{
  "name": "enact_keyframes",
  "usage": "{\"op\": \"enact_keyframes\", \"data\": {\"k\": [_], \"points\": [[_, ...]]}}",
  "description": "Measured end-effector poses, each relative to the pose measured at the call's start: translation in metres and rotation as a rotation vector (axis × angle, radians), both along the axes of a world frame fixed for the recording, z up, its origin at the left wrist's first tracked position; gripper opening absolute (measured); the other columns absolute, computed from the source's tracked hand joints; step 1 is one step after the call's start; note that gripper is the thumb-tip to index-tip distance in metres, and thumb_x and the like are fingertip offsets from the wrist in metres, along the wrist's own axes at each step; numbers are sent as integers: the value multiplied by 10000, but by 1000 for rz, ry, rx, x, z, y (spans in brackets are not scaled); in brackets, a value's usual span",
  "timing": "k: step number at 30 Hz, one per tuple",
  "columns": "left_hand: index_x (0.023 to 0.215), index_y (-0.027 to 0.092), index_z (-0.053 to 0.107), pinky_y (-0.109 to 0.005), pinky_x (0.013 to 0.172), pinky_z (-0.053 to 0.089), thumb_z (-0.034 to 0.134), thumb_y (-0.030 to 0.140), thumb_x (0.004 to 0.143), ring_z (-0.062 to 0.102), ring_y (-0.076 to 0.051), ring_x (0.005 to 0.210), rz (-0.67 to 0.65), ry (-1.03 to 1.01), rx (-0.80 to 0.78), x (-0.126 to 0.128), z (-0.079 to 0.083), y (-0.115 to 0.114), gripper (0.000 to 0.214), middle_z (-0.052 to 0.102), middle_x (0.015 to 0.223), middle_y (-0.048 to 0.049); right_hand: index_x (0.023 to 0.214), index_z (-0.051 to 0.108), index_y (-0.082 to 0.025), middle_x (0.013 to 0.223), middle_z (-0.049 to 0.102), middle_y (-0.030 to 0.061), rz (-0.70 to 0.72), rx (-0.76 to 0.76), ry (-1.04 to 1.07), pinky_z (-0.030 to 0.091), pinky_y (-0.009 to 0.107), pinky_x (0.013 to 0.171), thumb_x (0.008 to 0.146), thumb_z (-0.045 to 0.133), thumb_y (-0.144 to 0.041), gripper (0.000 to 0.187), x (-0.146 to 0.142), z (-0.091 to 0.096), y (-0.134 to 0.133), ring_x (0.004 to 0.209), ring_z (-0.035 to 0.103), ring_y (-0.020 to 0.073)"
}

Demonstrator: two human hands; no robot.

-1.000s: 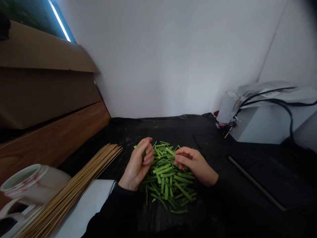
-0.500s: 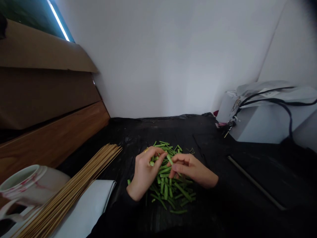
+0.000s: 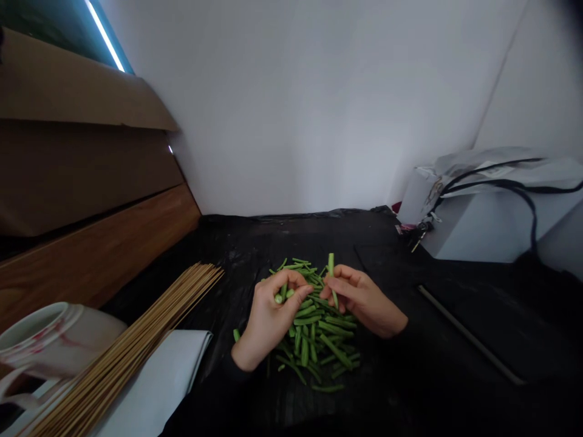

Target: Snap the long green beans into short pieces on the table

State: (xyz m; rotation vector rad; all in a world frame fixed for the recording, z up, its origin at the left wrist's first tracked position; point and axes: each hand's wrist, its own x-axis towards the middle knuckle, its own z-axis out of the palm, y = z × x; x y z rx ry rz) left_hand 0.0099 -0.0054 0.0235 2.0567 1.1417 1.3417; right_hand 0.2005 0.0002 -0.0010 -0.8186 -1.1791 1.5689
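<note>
A loose heap of cut green bean pieces (image 3: 305, 352) lies on the black plastic sheet (image 3: 241, 243). Above its left side, my left hand (image 3: 268, 315) is curled, with a few green bean pieces (image 3: 279, 298) inside the fingers, cut ends showing. Thumb and forefinger of that hand meet near the heap's middle. My right hand (image 3: 368, 300), on the heap's right side, pinches one green bean piece (image 3: 331, 264) that stands nearly upright between thumb and fingers. The two hands are slightly apart.
Left of the heap, a bundle of thin wooden sticks (image 3: 150, 340) lies across a folded white sheet (image 3: 159, 376), beside a mug (image 3: 86, 337). A cardboard box (image 3: 82, 176) stands behind. At right are a pale box (image 3: 478, 227) with black straps and a dark flat object (image 3: 473, 337).
My right hand has shifted slightly right and away from the left. Its bean piece has turned from slanted to nearly upright. The left hand still holds its pieces.
</note>
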Motion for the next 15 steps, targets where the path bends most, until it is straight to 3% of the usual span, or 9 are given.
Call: {"op": "enact_keyframes", "data": {"k": [4,6,9,13,15], "points": [[706,159,615,-208,564,388,667,258,805,507,-107,582,4,-74,-60,-1,2,0,149,585,628,17,851,620,-179,881,667,37,-134,-8,123,414,207,540,787,708,-355,206,8,0,7,724,582,118],[706,157,624,-209,571,393,678,258,800,517,-108,590,-23,-61,-73,0,0,1,147,604,644,11,872,637,-189,778,634,4,-141,-8,135,389,204,514,792,699,-335,177,11,0,8,646,549,100],[714,157,637,-215,600,408,682,263,807,544,-115,613,-81,-6,-75,2,-3,2,149,635,672,0,898,668,-183,579,525,-47,-45,31,-26,298,200,439,801,688,-331,179,10,-1,5,479,430,68],[725,158,640,-220,639,422,680,253,816,567,-116,638,-114,15,-60,4,-5,2,138,651,691,2,888,687,-165,580,523,-43,192,129,-225,279,213,428,796,689,-358,214,3,-3,-2,452,401,66],[728,160,642,-220,656,426,678,238,819,573,-115,647,-123,24,-59,4,-5,2,125,654,694,6,837,678,-160,577,518,-45,199,140,-248,274,211,427,792,688,-375,220,0,-4,-4,448,389,62]]}}
